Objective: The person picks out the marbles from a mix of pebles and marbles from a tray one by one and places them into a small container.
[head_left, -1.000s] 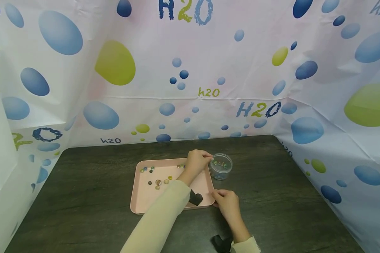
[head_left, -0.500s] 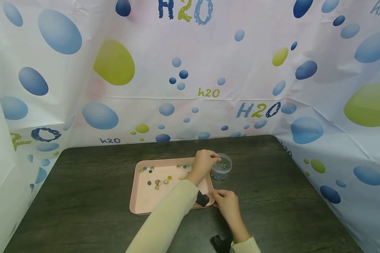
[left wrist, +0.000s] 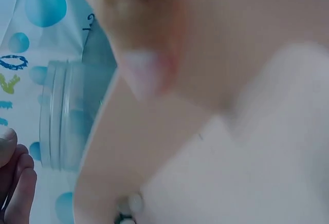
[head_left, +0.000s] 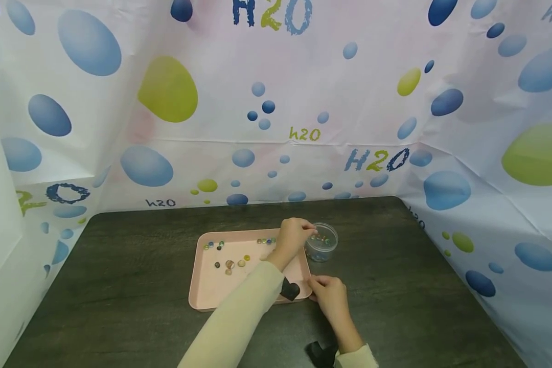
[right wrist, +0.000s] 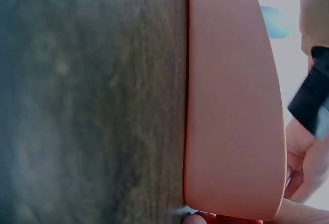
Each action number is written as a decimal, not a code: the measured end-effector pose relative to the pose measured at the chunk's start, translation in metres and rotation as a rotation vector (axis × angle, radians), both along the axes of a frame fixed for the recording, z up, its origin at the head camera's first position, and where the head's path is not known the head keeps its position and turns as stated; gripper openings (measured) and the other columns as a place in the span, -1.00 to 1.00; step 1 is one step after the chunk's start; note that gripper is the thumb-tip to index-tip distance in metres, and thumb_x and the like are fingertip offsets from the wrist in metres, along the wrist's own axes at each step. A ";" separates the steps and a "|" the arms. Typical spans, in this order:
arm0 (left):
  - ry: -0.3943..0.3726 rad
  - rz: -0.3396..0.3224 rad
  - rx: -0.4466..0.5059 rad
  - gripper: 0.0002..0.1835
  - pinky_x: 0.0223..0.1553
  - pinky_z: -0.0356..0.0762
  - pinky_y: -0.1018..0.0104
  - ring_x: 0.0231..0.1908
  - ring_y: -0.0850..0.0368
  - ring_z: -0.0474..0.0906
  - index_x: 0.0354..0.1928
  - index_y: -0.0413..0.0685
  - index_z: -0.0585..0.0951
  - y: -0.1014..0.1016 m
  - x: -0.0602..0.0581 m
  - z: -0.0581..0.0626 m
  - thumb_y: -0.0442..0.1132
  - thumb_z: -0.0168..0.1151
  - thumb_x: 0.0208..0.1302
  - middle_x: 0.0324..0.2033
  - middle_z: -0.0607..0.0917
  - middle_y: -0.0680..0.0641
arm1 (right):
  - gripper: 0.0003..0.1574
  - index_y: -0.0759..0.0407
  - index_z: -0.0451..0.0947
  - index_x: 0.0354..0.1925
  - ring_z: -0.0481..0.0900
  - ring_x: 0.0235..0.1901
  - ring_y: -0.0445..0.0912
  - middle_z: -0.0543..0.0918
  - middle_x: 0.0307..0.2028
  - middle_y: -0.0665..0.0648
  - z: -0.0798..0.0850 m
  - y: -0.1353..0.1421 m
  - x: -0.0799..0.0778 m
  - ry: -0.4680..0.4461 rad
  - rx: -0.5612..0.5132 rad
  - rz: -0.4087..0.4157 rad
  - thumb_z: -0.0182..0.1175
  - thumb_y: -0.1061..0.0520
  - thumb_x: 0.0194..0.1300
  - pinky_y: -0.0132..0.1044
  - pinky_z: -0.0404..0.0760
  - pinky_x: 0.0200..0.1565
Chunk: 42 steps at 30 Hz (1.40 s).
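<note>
A pink tray (head_left: 204, 291) lies on the dark table, with several glass marbles (head_left: 267, 240) and small stones (head_left: 230, 265) on it. Just past its right edge stands a clear round jar (head_left: 321, 250) with small colourful pieces inside. My left hand (head_left: 291, 237) reaches across the tray, thumb and fingertips together at the jar's left rim. In the left wrist view, its curled fingers (left wrist: 20, 183) show above the jar (left wrist: 67, 116); I cannot tell whether something is between them. My right hand (head_left: 330, 296) pinches the tray's near right corner, its thumb below the pink wall in the right wrist view.
A black band (head_left: 290, 290) sits at my left wrist, over the tray, and another black piece (head_left: 322, 353) is by my right wrist. Behind the table (head_left: 395, 286) hangs a white sheet (head_left: 340, 92) printed with blue and green drops.
My left hand has moved right, from the tray's edge to over the jar's rim, then drawn back slightly left. More marbles show beside it. My right hand keeps its place at the corner.
</note>
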<state>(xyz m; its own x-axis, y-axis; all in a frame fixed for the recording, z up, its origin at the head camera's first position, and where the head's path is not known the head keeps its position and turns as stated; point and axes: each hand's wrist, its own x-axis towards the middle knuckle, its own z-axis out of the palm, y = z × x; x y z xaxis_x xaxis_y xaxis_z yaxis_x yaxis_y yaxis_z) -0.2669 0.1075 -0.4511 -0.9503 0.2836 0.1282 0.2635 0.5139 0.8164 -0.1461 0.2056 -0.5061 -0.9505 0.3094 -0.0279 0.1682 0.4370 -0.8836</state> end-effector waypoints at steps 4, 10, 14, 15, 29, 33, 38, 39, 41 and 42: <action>0.009 0.019 -0.004 -0.87 -0.57 0.30 0.52 -0.59 0.30 0.43 -0.23 -0.09 0.80 -0.015 -0.002 -0.006 -0.23 0.35 0.29 -0.30 0.82 -0.09 | -0.77 0.40 0.76 -0.29 0.72 -0.50 -0.13 0.78 -0.30 0.34 0.000 -0.001 0.000 0.000 -0.009 0.010 0.28 0.22 0.25 -0.37 0.70 -0.47; -0.052 0.066 0.019 -0.82 -0.64 0.39 0.48 -0.56 -0.05 0.67 -0.14 -0.10 0.79 -0.036 -0.004 -0.010 -0.21 0.30 0.34 -0.28 0.82 -0.14 | -0.77 0.44 0.75 -0.28 0.75 -0.46 -0.05 0.77 -0.28 0.38 0.002 -0.001 0.000 -0.001 -0.010 0.003 0.29 0.24 0.26 -0.32 0.71 -0.46; -0.080 0.086 0.035 -0.82 -0.65 0.47 0.45 -0.56 -0.13 0.68 -0.14 -0.10 0.79 -0.049 -0.004 -0.012 -0.22 0.29 0.36 -0.32 0.80 -0.19 | -0.76 0.43 0.75 -0.28 0.73 -0.49 -0.09 0.78 -0.28 0.36 0.002 -0.002 0.000 -0.020 0.000 -0.002 0.29 0.22 0.26 -0.35 0.71 -0.47; -0.069 0.090 0.027 -0.83 -0.63 0.46 0.45 -0.57 -0.11 0.67 -0.15 -0.10 0.79 -0.052 -0.004 -0.013 -0.23 0.29 0.36 -0.32 0.81 -0.19 | -0.76 0.43 0.75 -0.29 0.73 -0.50 -0.11 0.78 -0.29 0.36 0.003 -0.002 0.000 -0.022 0.005 -0.002 0.29 0.22 0.26 -0.35 0.70 -0.47; 0.017 0.192 -0.002 -0.86 -0.47 0.44 0.44 -0.52 0.22 0.55 -0.21 -0.12 0.80 -0.092 -0.006 -0.026 -0.24 0.33 0.30 -0.27 0.81 -0.13 | -0.78 0.42 0.76 -0.30 0.71 -0.52 -0.13 0.78 -0.31 0.35 0.003 -0.003 0.000 -0.019 0.024 -0.012 0.28 0.25 0.21 -0.36 0.69 -0.48; 0.007 0.213 0.014 -0.86 -0.47 0.46 0.42 -0.54 0.16 0.57 -0.22 -0.13 0.80 -0.102 -0.006 -0.030 -0.24 0.34 0.30 -0.33 0.81 -0.14 | -0.77 0.45 0.75 -0.29 0.73 -0.50 -0.10 0.77 -0.29 0.38 0.002 -0.002 0.000 -0.008 0.017 -0.008 0.27 0.27 0.20 -0.36 0.70 -0.47; 0.003 0.223 0.009 -0.86 -0.43 0.54 0.40 -0.44 0.09 0.68 -0.26 -0.12 0.80 -0.110 -0.008 -0.034 -0.22 0.36 0.28 -0.35 0.81 -0.12 | -0.77 0.44 0.75 -0.29 0.73 -0.48 -0.10 0.77 -0.29 0.38 0.001 -0.002 0.000 -0.008 0.018 -0.010 0.27 0.27 0.18 -0.35 0.71 -0.47; 0.003 0.226 0.005 -0.87 -0.43 0.54 0.40 -0.45 0.11 0.67 -0.27 -0.12 0.81 -0.111 -0.007 -0.035 -0.22 0.37 0.27 -0.34 0.81 -0.12 | -0.78 0.43 0.75 -0.30 0.72 -0.49 -0.11 0.78 -0.29 0.37 0.001 -0.002 0.000 -0.011 0.022 -0.012 0.28 0.26 0.19 -0.35 0.71 -0.47; 0.000 0.230 -0.012 -0.87 -0.44 0.52 0.41 -0.47 0.18 0.63 -0.29 -0.11 0.81 -0.114 -0.007 -0.038 -0.21 0.37 0.27 -0.32 0.81 -0.12 | -0.78 0.42 0.76 -0.31 0.71 -0.50 -0.12 0.78 -0.31 0.35 0.001 -0.002 0.000 -0.013 0.032 -0.015 0.28 0.25 0.19 -0.35 0.71 -0.47; 0.003 0.230 -0.018 -0.87 -0.44 0.52 0.41 -0.47 0.19 0.62 -0.30 -0.12 0.81 -0.115 -0.007 -0.039 -0.21 0.38 0.26 -0.32 0.81 -0.12 | -0.79 0.41 0.76 -0.31 0.70 -0.51 -0.13 0.78 -0.31 0.34 0.002 -0.002 0.000 -0.014 0.037 -0.015 0.29 0.25 0.19 -0.34 0.71 -0.47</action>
<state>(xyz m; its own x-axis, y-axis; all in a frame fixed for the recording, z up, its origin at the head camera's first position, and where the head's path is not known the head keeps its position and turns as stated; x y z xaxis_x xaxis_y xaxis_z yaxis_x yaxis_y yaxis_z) -0.2740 -0.0074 -0.4902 -0.9899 0.0619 0.1275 0.1398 0.5755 0.8058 -0.1461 0.2036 -0.5045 -0.9453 0.3248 -0.0296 0.1874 0.4666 -0.8644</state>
